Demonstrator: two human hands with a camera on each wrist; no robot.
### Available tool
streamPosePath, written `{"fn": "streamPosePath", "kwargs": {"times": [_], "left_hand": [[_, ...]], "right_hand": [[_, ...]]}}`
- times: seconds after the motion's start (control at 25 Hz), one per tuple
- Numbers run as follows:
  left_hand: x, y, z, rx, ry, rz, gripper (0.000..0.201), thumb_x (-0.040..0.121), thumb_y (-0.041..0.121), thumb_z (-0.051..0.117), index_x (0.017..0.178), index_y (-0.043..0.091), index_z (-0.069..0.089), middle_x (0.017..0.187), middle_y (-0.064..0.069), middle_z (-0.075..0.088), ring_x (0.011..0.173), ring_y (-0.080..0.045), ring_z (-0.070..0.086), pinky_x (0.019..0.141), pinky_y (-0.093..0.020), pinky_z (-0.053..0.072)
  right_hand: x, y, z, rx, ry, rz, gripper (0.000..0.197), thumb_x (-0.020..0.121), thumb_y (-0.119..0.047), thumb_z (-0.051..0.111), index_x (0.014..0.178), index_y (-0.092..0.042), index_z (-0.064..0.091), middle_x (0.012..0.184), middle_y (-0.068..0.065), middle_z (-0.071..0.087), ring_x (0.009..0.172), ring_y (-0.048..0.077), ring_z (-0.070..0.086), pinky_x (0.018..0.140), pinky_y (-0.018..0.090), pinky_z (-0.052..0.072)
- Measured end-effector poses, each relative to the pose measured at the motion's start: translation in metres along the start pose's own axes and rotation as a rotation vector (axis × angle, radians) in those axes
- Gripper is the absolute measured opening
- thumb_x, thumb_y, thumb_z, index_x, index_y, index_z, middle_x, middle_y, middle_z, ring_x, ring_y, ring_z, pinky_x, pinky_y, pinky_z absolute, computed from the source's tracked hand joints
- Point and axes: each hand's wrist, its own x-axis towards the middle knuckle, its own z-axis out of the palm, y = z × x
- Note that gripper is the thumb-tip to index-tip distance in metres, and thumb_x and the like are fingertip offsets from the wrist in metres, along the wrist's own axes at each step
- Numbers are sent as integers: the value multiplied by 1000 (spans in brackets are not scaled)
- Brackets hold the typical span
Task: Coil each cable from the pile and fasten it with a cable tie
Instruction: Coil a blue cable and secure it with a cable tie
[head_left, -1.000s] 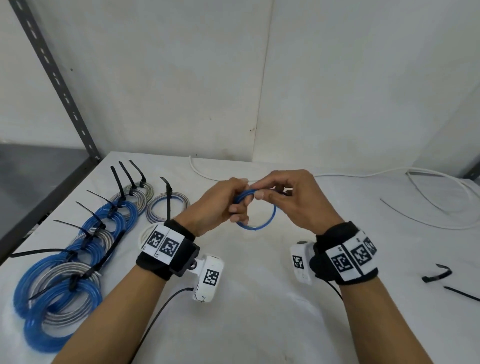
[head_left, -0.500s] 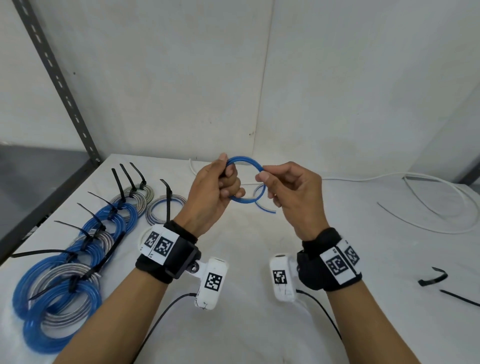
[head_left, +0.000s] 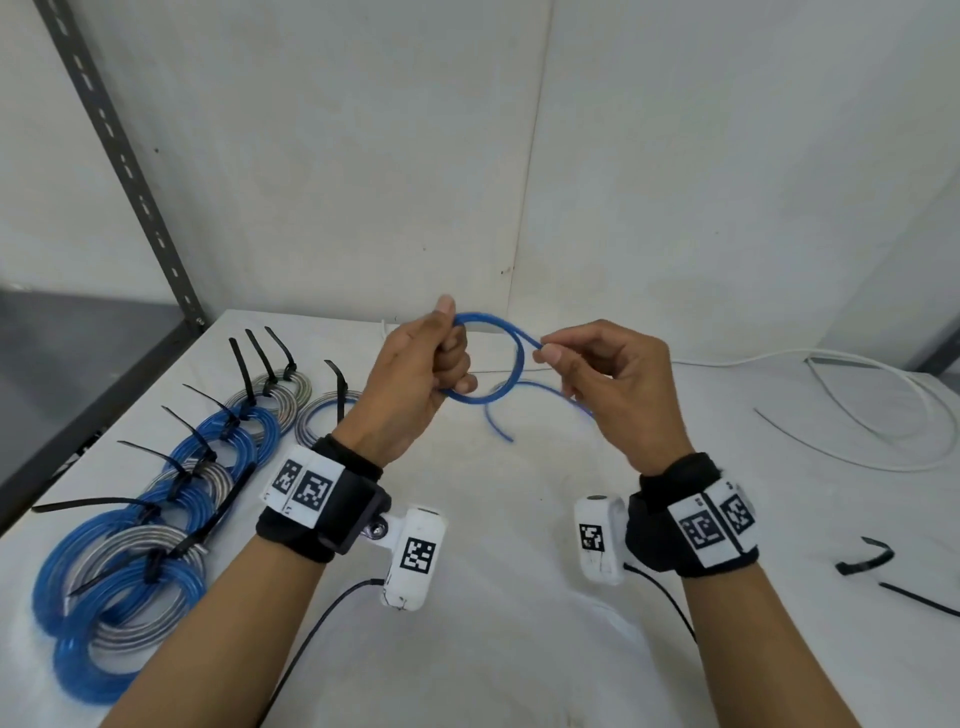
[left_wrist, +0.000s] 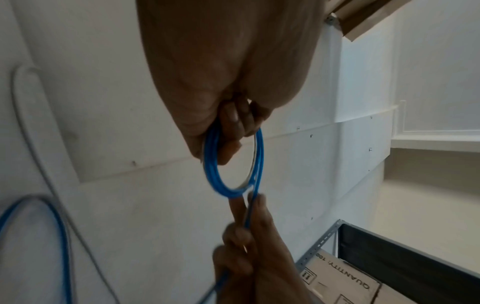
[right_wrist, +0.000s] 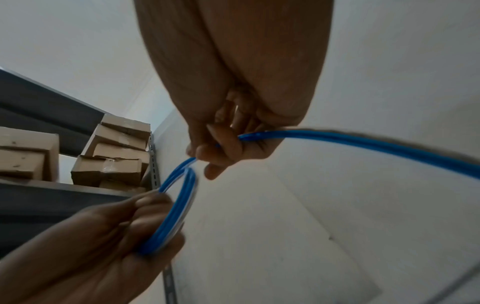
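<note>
Above the middle of the white table (head_left: 493, 597), the left hand (head_left: 415, 384) grips a small coil of blue cable (head_left: 498, 358), thumb on the upper arc and fingers curled through the ring, which pins the finished turns together so they cannot spring apart. The right hand (head_left: 613, 389) pinches the free run of the same cable between thumb and forefinger just to the right of the coil, at the point where the strand leaves the ring; held this close, it can probably steer the next turn onto the loop with little slack. The loose tail (head_left: 498, 426) droops below the coil toward the table, and it looks short, so the winding seems nearly done. The left wrist view shows several blue turns lying side by side under the left hand's fingers (left_wrist: 233, 123), with the right hand's fingertips (left_wrist: 257, 205) touching the strand right at the bottom of the ring. On the left side of the table lies a row of finished coils (head_left: 156, 499), blue and silver-grey, each bound with a black tie, set well apart from the working space. At the right near edge lie spare black cable ties (head_left: 867, 561), within easy reach of the right hand for the fastening that should follow. A loose white cable (head_left: 883, 415) sprawls at the far right, not yet coiled.
</note>
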Motion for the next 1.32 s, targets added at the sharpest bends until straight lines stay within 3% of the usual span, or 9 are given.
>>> {"fn": "streamPosePath", "kwargs": {"times": [0.16, 0.28, 0.44, 0.56, 0.64, 0.72, 1.0, 1.16, 1.32], "left_hand": [[-4, -5, 14, -254, 35, 52, 44, 110, 37, 33, 71, 17, 34, 60, 4, 17, 48, -10, 21, 54, -25, 38], [-3, -6, 12, -220, 47, 18, 46, 111, 31, 31, 71, 14, 43, 55, 3, 23, 45, -12, 27, 59, -28, 48], [0, -3, 4, 167, -5, -80, 45, 109, 22, 29, 76, 5, 54, 51, 0, 34, 43, -21, 44, 74, -41, 56], [-7, -2, -4, 544, -147, 42, 35, 104, 36, 52, 89, 5, 61, 55, 5, 49, 49, -21, 54, 78, -51, 60], [-11, 0, -6, 735, -257, 126, 26, 94, 36, 67, 100, 11, 71, 64, 3, 65, 59, -24, 66, 79, -50, 61], [-14, 1, -5, 806, -308, 171, 18, 91, 30, 73, 95, 14, 77, 73, -2, 73, 71, -25, 72, 79, -47, 61], [-14, 4, -6, 624, -173, 95, 29, 79, 30, 78, 95, 5, 79, 78, -14, 77, 76, -29, 76, 79, -44, 63], [-11, 6, -7, 512, -88, 149, 19, 86, 15, 77, 98, 1, 78, 80, -16, 77, 75, -27, 76, 71, -35, 62], [-12, 9, -6, 393, -24, 171, 21, 89, 18, 72, 99, 1, 75, 80, -15, 76, 74, -32, 76, 71, -36, 62]], "right_hand": [[-10, -3, 32, 195, 69, 36, 3, 97, -6, 64, 94, -4, 65, 89, 16, 76, 53, 19, 52, 49, 24, 41], [-11, -5, 33, 184, 121, 26, 4, 96, -7, 66, 96, -3, 68, 85, 14, 76, 58, 16, 58, 54, 22, 45], [-6, -6, 15, -15, 43, -34, 3, 96, -9, 67, 95, -8, 70, 81, 5, 76, 75, 14, 73, 67, 24, 53], [-5, -7, 3, -152, -145, -24, 3, 95, -12, 69, 94, -11, 71, 82, 3, 76, 81, 24, 73, 77, 45, 58], [-4, -9, -3, -225, -248, -6, 3, 95, -15, 70, 93, -12, 71, 82, 3, 76, 80, 26, 72, 77, 48, 56], [-5, -9, -4, -265, -308, 6, 4, 95, -16, 69, 93, -14, 71, 83, 1, 77, 80, 23, 72, 77, 47, 56], [-7, -11, -3, -250, -238, -8, 8, 91, -19, 74, 98, -18, 79, 86, -10, 76, 73, 3, 64, 63, 26, 47], [-8, -12, 8, -177, -32, -39, 5, 88, -20, 78, 90, -16, 76, 82, -7, 75, 76, 11, 70, 63, 27, 54], [-10, -17, 11, -83, -75, 9, 17, 87, -16, 79, 103, -17, 78, 87, -2, 78, 83, 13, 74, 48, 22, 49]]}}
